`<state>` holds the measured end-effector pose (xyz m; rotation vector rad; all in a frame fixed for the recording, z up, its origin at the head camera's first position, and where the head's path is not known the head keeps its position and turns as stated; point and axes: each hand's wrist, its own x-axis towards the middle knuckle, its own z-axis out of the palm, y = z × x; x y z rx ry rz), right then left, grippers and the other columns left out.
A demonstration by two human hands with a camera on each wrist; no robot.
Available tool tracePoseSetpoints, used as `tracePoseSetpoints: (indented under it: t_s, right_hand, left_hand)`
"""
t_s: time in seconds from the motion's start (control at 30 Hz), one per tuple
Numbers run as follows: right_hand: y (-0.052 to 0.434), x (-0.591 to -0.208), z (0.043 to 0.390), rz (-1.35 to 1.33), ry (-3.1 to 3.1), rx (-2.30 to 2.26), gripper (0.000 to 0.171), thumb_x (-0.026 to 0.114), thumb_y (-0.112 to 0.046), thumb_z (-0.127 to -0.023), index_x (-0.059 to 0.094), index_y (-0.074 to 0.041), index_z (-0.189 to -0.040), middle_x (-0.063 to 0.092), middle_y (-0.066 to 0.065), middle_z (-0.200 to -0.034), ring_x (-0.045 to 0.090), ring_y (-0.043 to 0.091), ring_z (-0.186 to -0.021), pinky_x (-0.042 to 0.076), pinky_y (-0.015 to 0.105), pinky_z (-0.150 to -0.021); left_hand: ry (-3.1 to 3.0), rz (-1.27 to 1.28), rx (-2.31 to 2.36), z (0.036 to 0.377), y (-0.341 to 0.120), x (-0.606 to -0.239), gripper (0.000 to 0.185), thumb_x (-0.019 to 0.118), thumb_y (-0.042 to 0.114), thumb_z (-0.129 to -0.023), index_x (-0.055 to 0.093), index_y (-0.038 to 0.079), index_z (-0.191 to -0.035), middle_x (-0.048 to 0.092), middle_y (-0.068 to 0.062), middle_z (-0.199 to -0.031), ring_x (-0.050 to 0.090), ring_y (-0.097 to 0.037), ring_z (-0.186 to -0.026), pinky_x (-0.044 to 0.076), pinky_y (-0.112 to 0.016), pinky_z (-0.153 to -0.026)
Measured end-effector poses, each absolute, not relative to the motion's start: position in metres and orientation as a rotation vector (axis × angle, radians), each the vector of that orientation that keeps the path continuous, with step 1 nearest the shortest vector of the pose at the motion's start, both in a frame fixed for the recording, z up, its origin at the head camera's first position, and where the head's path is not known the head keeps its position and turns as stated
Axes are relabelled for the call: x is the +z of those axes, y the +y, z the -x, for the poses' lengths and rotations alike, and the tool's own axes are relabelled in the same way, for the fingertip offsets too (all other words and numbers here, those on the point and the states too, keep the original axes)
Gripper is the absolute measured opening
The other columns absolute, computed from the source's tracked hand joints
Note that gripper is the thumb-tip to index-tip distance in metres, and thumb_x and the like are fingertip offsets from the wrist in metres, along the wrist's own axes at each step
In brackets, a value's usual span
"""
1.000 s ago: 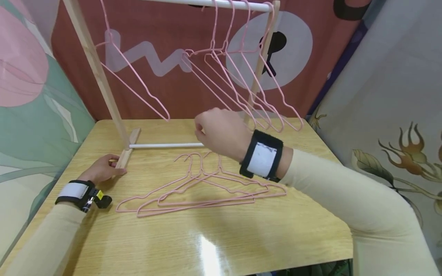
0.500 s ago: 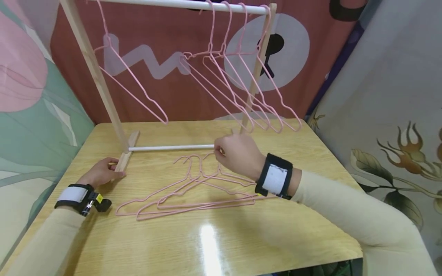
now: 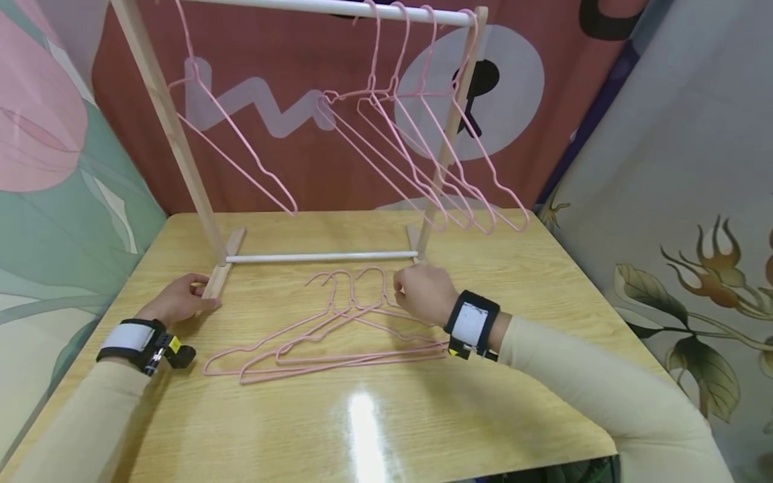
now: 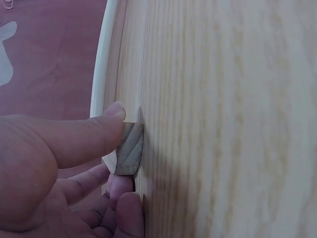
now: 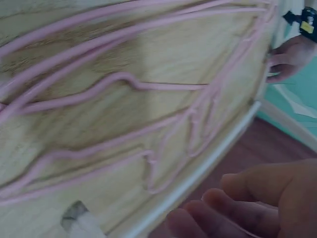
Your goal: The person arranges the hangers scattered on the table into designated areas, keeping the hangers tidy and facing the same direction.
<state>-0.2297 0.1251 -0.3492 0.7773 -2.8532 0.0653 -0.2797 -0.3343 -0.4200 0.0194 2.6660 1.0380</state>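
Observation:
My left hand (image 3: 196,293) pinches the end of the rack's wooden foot (image 3: 219,275) between thumb and fingers; the left wrist view shows the thumb on top of the foot (image 4: 130,148) and fingers beneath. My right hand (image 3: 403,290) hovers low over the necks of several pink wire hangers (image 3: 338,335) lying overlapped on the table. In the right wrist view its fingers (image 5: 223,208) hang loosely curled above the hangers (image 5: 148,124), with nothing between them.
A small wooden rack (image 3: 175,141) stands at the back of the wood-grain table (image 3: 423,416), with a white top rail (image 3: 290,5) and a white lower rod (image 3: 320,256). Several pink hangers (image 3: 423,154) hang at its right, one (image 3: 241,154) at its left. Patterned cloths surround the table.
My right hand has come down and to the right, from in front of the hanging hangers to just above the hangers on the table. The left hand has stayed on the foot.

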Motion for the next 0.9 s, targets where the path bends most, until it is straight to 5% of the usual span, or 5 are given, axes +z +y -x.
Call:
tracePoseSetpoints:
  t_s: [0.3,0.9]
  right_hand:
    - [0.127,-0.381,0.243,-0.653,-3.035,0.054,0.022,0.080,-0.015,-0.086,0.065,-0.012,-0.072,0.063,0.000,-0.068,0.053,0.015,-0.058,0.046,0.036,-0.049]
    - [0.127,-0.415,0.262,-0.633,-2.947,0.045,0.025,0.077,-0.015,-0.088,0.063,-0.016,-0.067,0.065,0.000,-0.068,0.062,0.020,-0.061,0.048,0.040,-0.049]
  left_hand:
    - [2.647,0.038,1.044,0.280,-0.331,-0.418,0.072,0.069,0.021,-0.098,0.029,-0.017,-0.143,0.046,-0.033,-0.122,0.049,-0.038,-0.103,0.042,-0.037,-0.079]
    - [2.638,0.064,1.060,0.278,-0.331,-0.417,0.070,0.066,0.020,-0.099,0.027,-0.017,-0.145,0.044,-0.033,-0.124,0.047,-0.039,-0.105,0.041,-0.037,-0.080]
